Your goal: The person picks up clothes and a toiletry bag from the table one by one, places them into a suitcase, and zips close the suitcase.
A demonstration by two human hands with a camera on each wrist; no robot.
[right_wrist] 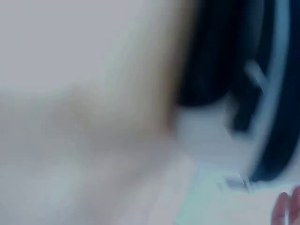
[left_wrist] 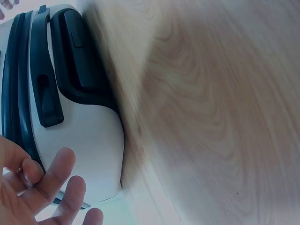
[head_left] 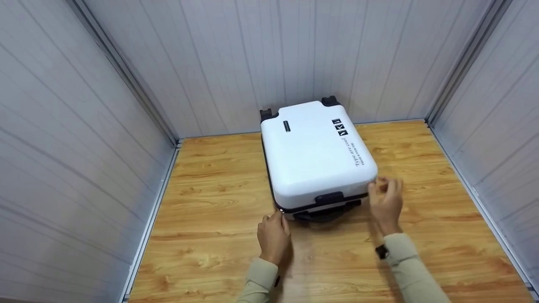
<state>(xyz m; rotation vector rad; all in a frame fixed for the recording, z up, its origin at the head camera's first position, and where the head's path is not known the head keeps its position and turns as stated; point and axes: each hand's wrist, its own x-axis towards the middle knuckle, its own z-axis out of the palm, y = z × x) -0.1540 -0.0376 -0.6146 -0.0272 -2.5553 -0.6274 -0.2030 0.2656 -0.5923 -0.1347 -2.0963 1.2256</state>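
A white hard-shell suitcase lies flat on the floor, its black carry handle facing me. At its near left corner my left hand pinches a small metallic zipper pull on the black zipper band. The left wrist view shows the thumb and index finger of that hand together at the zipper, with the other fingers loosely spread. My right hand is beside the near right corner, fingers loosely bent and apart, with nothing visible in them. The right wrist view is blurred; only fingertips show.
Wood-grain floor surrounds the suitcase. A pale panelled wall stands behind its black wheels, with further walls at left and right. A dark wrist strap is on the right wrist.
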